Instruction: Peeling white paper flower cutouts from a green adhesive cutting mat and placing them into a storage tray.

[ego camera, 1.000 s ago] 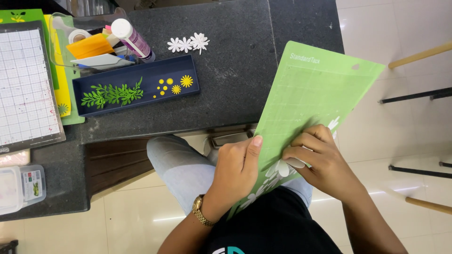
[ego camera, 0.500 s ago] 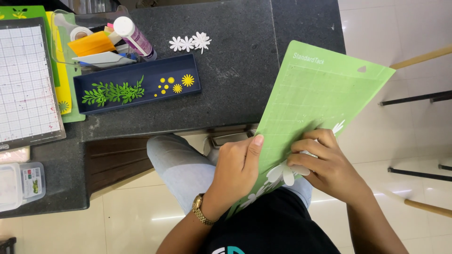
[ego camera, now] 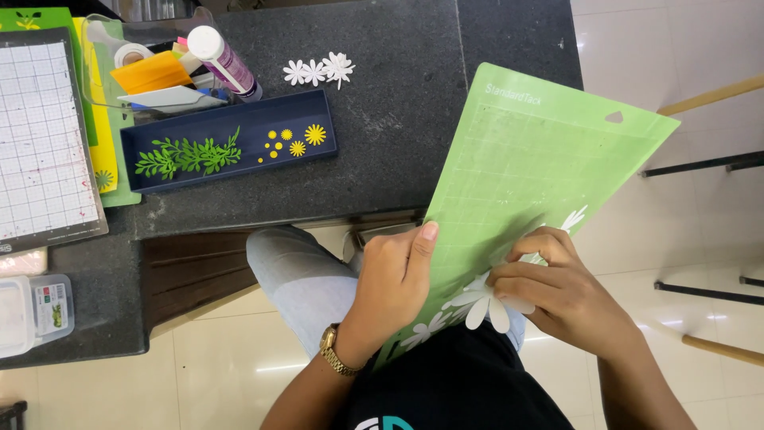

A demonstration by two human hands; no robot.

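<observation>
Fingers of the right hand (ego camera: pixel 557 291) are curled down onto a white paper flower (ego camera: pixel 483 301) that sits on the lower part of a green cutting mat (ego camera: pixel 541 159), pinching at its petals near the mat's right edge; the flower's lower petals stick out below the fingertips, free of the mat, while its upper part is covered by the hand. The left hand (ego camera: pixel 394 279) grips the mat's left edge, thumb laid flat on the green face and the other fingers wrapped behind, out of sight. The mat is held tilted over the lap, its top corner reaching over the dark stone desk (ego camera: pixel 398 119). A second white flower (ego camera: pixel 426 328) lies on the mat just below the left hand, and part of a third white cut-out (ego camera: pixel 573 216) peeks out above the right hand's knuckles; how much of it is still stuck down cannot be made out. On the desk, well apart from the hands, three small white flowers (ego camera: pixel 318 70) lie in a row. Beside them a dark blue tray (ego camera: pixel 239 119) holds a green leafy sprig (ego camera: pixel 187 155), two yellow flowers (ego camera: pixel 306 141) and several tiny yellow dots too small to count surely. A glue bottle (ego camera: pixel 223 60) leans among tools behind the tray, and a gridded white mat (ego camera: pixel 40 135) is cut off at the left edge.
</observation>
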